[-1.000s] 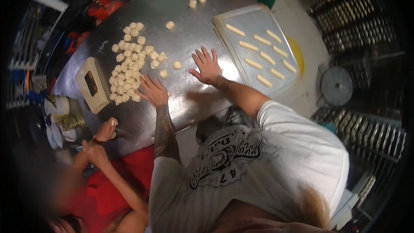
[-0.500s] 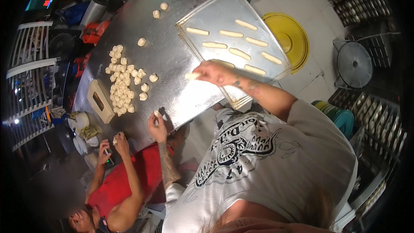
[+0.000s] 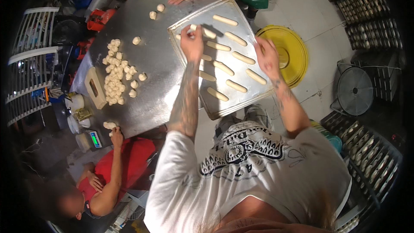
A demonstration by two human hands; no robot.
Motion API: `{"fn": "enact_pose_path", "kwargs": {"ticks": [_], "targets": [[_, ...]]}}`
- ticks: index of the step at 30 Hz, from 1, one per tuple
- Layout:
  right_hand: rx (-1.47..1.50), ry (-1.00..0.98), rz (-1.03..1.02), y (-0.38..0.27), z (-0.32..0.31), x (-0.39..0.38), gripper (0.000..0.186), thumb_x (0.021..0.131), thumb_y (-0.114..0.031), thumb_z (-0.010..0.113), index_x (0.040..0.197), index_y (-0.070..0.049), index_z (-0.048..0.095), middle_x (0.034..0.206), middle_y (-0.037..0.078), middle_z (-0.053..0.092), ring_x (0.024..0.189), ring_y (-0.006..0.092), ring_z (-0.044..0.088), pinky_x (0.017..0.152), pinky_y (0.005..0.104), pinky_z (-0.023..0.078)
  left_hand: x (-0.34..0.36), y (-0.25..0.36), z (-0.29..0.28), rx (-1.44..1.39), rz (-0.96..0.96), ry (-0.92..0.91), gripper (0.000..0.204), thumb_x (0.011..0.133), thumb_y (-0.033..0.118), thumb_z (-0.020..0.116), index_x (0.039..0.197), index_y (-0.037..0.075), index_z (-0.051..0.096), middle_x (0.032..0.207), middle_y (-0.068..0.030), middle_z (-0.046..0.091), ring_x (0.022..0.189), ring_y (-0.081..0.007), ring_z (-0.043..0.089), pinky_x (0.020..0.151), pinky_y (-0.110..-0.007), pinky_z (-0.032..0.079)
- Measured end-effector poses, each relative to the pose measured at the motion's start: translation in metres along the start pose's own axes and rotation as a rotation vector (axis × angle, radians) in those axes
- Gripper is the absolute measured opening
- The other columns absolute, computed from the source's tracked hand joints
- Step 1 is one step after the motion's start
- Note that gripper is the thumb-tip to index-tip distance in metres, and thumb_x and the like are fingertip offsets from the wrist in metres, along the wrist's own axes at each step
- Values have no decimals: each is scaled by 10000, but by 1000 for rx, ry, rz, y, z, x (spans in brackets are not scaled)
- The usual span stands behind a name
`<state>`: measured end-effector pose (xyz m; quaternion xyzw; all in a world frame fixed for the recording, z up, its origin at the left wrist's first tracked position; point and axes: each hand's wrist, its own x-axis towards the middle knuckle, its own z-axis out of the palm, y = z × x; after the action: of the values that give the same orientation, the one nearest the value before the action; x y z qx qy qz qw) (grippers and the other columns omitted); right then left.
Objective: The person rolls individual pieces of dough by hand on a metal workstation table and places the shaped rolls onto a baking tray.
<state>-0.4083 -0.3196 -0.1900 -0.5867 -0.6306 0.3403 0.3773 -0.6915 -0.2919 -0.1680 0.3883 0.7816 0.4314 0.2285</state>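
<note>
One shiny table [image 3: 151, 60], tray [image 3: 214, 107] of dough sticks [image 3: 243, 58], tiled floor [image 3: 286, 11]

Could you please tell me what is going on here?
The person's left hand seems to pinch a dough stick over the metal tray, where other dough sticks lie; the right hand is at the tray's right edge. Dough lumps are piled on the metal table to the left. A co-worker's hand is by the table's edge.

My left hand [image 3: 191, 46] pinches a slim, pale dough stick [image 3: 209, 33] over a rectangular silver metal tray [image 3: 239, 99]; my right hand [image 3: 268, 58] is by its right rim, fingers curled.
</note>
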Motion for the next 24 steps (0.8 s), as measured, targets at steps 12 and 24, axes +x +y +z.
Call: {"fn": "enact_pose_path", "kwargs": {"ticks": [12, 24], "targets": [[-176, -12, 146, 64, -58, -132, 259, 995, -149, 687, 1177, 29, 738, 1158, 252, 707, 1022, 436, 705, 901, 475, 560, -168, -124, -85, 170, 151, 71, 409, 1035, 241, 688, 1342, -29, 669, 1211, -244, 663, 1126, -375, 642, 981, -481, 518], [9, -395, 623, 57, -40, -144, 859, 1082, -678, 484, 1493, 69, 587, 1490, 228, 621, 1384, 304, 562, 1187, 405, 401, -212, -139, -142, -78, -461, -258, 807, 1160, 574, 216, 1315, -72, 674, 1310, -343, 686, 1280, -504, 619, 1115, -525, 452]]}}
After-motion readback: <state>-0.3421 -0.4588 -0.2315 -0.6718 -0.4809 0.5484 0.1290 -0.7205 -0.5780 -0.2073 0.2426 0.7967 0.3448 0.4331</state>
